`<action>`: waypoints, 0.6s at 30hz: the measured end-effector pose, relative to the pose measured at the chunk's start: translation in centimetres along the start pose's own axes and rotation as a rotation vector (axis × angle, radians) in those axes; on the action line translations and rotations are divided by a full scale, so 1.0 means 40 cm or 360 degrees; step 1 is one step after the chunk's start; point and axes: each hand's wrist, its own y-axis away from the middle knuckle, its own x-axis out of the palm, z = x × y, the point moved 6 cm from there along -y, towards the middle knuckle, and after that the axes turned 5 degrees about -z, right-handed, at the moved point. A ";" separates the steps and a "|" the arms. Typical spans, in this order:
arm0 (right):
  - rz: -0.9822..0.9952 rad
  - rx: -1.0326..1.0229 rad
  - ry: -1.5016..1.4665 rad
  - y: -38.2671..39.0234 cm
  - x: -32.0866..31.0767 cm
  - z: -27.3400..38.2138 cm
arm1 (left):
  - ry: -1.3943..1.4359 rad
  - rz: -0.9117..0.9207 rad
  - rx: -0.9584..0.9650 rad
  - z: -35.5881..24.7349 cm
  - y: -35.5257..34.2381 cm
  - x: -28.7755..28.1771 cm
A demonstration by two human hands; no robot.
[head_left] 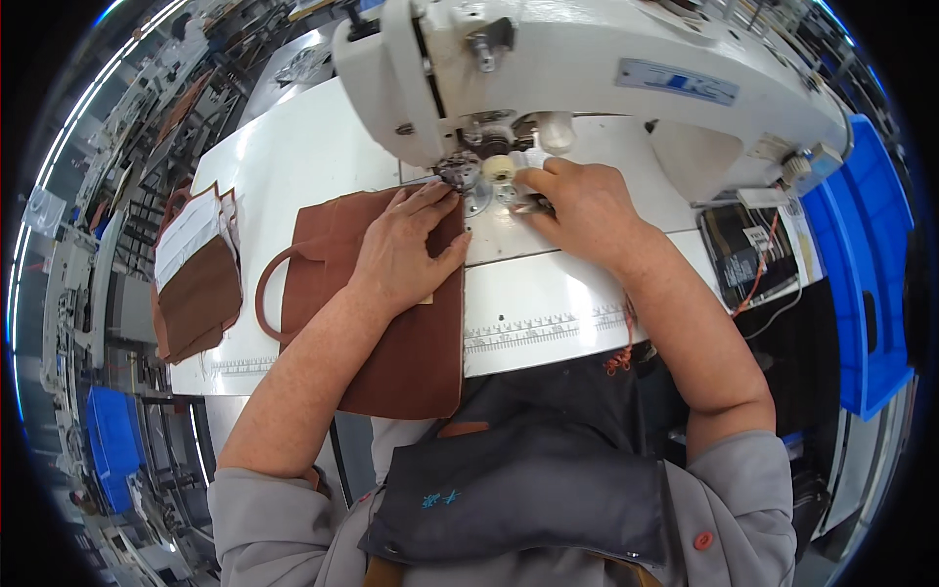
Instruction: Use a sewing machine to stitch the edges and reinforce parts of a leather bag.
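Observation:
A brown bag panel (pixel 416 362) with a looped handle (pixel 269 293) lies under the sewing machine's head, its lower end hanging over the table's front edge. My left hand (pixel 406 245) rests flat on the panel, fingers stretched toward the presser foot area (pixel 458 174). Just right of the needle area, my right hand (pixel 582 210) is closed with its index finger at the pale roller (pixel 500 170). A small metal tool (pixel 533 203) shows between its fingers; its kind is mostly hidden. The white sewing machine (pixel 577 59) arches over both hands.
A stack of brown and white cut pieces (pixel 201 274) sits at the table's left. A ruler strip (pixel 548 328) runs along the front edge. On the right are a dark packet (pixel 748 254), a cord and a blue bin (pixel 861 274). Another blue bin (pixel 114 445) stands lower left.

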 end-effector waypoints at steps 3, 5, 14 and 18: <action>-0.0110 0.0108 -0.0071 0.011 -0.007 -0.029 | 0.0019 -0.0025 0.0022 0.007 -0.003 0.004; -0.0207 0.0048 0.0005 0.011 -0.010 -0.029 | -0.0011 -0.0016 0.0018 0.009 -0.005 0.007; -0.0600 -0.0039 -0.0195 0.229 -0.168 -0.022 | -0.0052 0.0058 -0.0017 0.011 -0.007 0.013; -0.0996 0.0121 -0.0176 0.428 -0.274 -0.093 | -0.0127 0.0021 -0.0062 0.005 0.006 0.023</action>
